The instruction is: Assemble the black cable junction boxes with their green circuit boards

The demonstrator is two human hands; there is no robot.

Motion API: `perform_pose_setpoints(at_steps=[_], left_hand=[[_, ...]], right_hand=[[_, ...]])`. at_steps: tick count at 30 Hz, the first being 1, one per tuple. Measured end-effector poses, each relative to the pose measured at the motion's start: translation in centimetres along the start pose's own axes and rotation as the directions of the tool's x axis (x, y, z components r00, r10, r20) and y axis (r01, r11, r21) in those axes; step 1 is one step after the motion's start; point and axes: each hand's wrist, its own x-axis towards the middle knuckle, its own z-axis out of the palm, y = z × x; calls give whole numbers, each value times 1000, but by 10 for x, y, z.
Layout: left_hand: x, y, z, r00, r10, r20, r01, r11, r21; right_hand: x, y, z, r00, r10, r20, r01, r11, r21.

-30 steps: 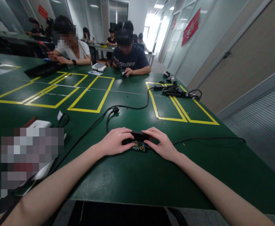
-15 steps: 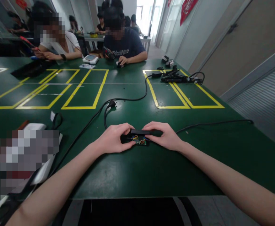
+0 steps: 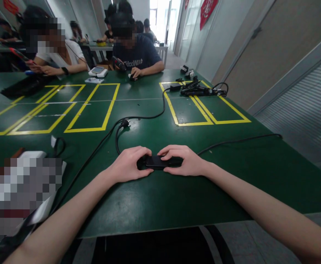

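A black power adapter [image 3: 157, 162] lies on the green table with its cover over the circuit board, which no longer shows. My left hand [image 3: 131, 163] grips its left end, fingers behind and thumb in front. My right hand [image 3: 184, 160] holds the right end, fingertips on the top and thumb along the near side. A black cord with a plug [image 3: 125, 123] reaches toward the left end. From behind my right hand another black cord [image 3: 237, 141] runs off to the right. Whether the cover sits fully flush cannot be seen.
Yellow tape rectangles [image 3: 104, 129] mark the green table [image 3: 160, 205]. A pile of black adapters and cables [image 3: 201, 88] lies at the far right. Two people [image 3: 135, 55] work across the table, one holding a power drill [image 3: 119, 64]. A blurred-out stack [image 3: 23, 190] sits at left.
The black cover has come down over the circuit board, hiding it. My right hand has shifted its fingers onto the cover's top and its thumb to the near side. The view has turned slightly.
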Motion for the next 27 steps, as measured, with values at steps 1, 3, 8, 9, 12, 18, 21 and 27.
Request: perform_pose_setpoints(at_steps=[1, 3, 8, 9, 12, 18, 21, 27], left_hand=[[1, 1, 0, 1000, 4, -2, -4, 1000, 5], [3, 4, 0, 1000, 11, 4, -11, 1000, 22], [10, 13, 9, 998, -1, 67, -9, 991, 137], [12, 14, 11, 997, -32, 65, 20, 985, 170], [14, 17, 13, 991, -83, 105, 55, 968, 246], [13, 15, 8, 981, -57, 186, -4, 951, 309], [13, 14, 7, 980, -42, 194, -18, 953, 302], [14, 12, 5, 979, 26, 203, -96, 934, 343]], right_hand=[[0, -1, 0, 1000, 5, 19, -4, 999, -42], [0, -2, 0, 998, 30, 61, -21, 990, -142], [2, -7, 0, 989, 97, 113, -62, 959, -277], [3, -8, 0, 988, 107, 112, -71, 955, -288], [5, -12, 1, 983, 145, 116, -103, 945, -311], [4, -8, 4, 962, 225, 153, -160, 923, -351], [4, -5, 3, 960, 207, 187, -115, 905, -409], [3, -5, -2, 976, 87, 201, 19, 880, -474]])
